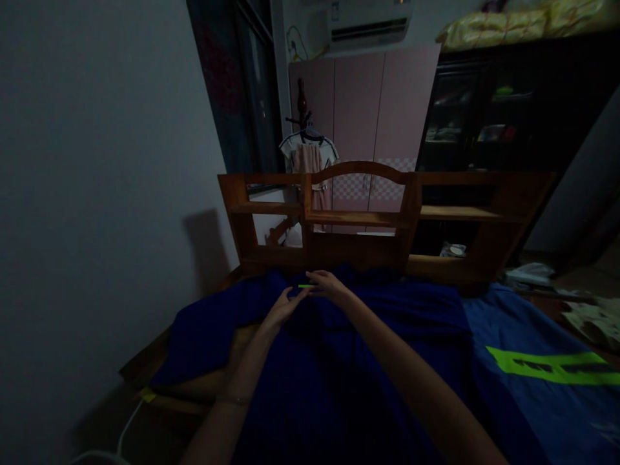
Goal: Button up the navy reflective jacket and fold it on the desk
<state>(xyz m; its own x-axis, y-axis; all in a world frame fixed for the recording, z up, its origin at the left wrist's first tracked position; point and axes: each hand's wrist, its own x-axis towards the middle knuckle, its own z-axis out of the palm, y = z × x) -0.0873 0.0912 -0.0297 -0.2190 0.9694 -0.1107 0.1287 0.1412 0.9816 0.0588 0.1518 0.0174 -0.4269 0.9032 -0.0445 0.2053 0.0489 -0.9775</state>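
A dark blue cloth (349, 361) with a bright green strip (552, 365) lies spread over a bed. Both my arms reach forward to its far edge near the wooden headboard (358, 219). My left hand (283, 307) and my right hand (327, 284) meet there, fingers pinched around a small green bit (306, 286) of the cloth. The dim light hides the exact grip.
A grey wall runs along the left, with a white cable (126, 429) on the floor below. Behind the headboard stand a pink wardrobe (372, 123), a coat stand with clothes (307, 152) and a dark shelf unit (489, 110). Clutter lies on the floor at right.
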